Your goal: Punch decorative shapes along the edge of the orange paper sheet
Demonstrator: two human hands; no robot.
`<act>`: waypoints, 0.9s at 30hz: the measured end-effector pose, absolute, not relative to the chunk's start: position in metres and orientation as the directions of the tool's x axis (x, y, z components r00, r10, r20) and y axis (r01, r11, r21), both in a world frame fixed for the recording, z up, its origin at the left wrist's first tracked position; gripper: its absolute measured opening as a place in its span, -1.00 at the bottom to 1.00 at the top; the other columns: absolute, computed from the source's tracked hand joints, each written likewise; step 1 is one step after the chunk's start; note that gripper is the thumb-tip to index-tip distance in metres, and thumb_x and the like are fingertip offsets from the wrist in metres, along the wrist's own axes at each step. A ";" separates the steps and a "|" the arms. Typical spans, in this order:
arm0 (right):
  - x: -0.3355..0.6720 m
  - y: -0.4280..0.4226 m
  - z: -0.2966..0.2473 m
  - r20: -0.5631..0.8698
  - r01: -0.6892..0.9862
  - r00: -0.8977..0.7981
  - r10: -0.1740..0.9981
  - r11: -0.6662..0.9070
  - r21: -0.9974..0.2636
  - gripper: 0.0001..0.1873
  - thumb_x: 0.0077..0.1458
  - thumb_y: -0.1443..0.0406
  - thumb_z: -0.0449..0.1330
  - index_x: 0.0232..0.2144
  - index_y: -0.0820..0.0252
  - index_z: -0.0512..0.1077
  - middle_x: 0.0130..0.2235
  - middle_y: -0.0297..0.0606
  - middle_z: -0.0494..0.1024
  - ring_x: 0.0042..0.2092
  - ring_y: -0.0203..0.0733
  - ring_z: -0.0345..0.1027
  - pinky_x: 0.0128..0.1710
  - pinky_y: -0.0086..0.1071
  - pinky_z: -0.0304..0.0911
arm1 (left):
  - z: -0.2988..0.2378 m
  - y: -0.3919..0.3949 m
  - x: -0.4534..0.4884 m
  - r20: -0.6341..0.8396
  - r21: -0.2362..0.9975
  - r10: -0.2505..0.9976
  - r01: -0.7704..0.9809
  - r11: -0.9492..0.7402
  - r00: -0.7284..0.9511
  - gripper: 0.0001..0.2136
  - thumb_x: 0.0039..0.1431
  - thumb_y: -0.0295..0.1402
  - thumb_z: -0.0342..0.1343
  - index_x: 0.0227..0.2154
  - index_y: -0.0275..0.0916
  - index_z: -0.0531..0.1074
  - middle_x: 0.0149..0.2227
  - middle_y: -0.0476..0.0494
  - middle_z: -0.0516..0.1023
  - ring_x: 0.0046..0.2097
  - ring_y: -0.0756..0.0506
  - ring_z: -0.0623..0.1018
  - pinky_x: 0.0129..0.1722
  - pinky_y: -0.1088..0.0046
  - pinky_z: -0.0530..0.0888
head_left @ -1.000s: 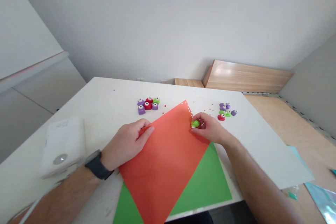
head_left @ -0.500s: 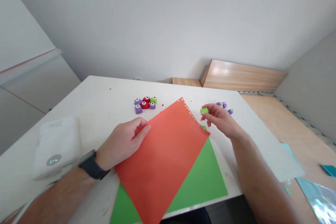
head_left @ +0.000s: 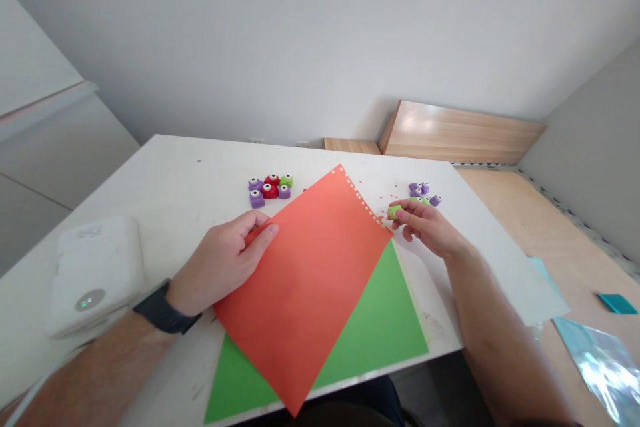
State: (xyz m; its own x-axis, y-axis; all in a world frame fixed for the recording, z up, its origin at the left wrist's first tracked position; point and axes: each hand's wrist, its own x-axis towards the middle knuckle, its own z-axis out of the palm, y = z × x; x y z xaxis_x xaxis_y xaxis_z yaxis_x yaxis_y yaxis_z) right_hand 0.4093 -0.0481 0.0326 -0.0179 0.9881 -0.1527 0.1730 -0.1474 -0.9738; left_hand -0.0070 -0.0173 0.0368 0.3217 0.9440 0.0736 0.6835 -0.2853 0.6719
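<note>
Left hand (head_left: 227, 253) pinches orange sheet (head_left: 310, 273) over green sheet (head_left: 383, 310), right hand (head_left: 425, 223) pinches lime punch (head_left: 395, 211) just off orange sheet's right corner; holes (head_left: 357, 195) line nearly all the upper-right edge, lower edges apparently unpunched

No lettering, number or brand is coming through legibly. Well to the left of the left hand (head_left: 225, 257), a faint grey marking (head_left: 90, 231) is sitting on top of a white device (head_left: 95, 263), but it is appearing too small and blurred for telling letters from logo.
</note>
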 end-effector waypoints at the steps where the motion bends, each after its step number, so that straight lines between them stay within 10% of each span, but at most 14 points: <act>1: 0.409 -0.048 0.033 -0.162 0.180 -0.019 0.987 -0.156 -0.971 -0.50 0.16 0.01 0.43 0.00 0.20 0.52 -0.23 -0.20 0.59 -0.28 -0.22 0.42 -0.45 -0.39 0.21 | 0.037 -0.017 -0.007 0.079 0.674 0.945 0.681 -0.286 0.319 -0.71 0.46 -0.01 0.03 -0.14 -0.09 0.49 -0.25 0.07 0.66 -0.25 -0.08 0.58 -0.20 0.45 0.38; 27: 0.416 -0.043 0.021 -0.243 0.268 -0.027 0.970 -0.227 -0.936 -0.39 0.18 -0.12 0.37 0.09 0.15 0.57 -0.42 -0.35 0.45 -0.47 -0.32 0.14 -0.50 -0.37 -0.04 | 0.042 -0.019 -0.006 0.064 0.686 0.964 0.690 -0.230 0.258 -0.69 0.46 0.00 0.03 -0.14 -0.11 0.50 -0.28 0.09 0.65 -0.26 -0.08 0.56 -0.21 0.46 0.37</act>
State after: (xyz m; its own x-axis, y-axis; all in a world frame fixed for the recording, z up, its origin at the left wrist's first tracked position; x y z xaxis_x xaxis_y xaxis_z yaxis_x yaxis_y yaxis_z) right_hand 0.4156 -0.0432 0.0215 -0.0273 0.9696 -0.2432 0.2678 -0.2273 -0.9363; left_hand -0.0056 -0.0189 0.0422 0.2580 0.9640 0.0637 0.6902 -0.2300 0.6861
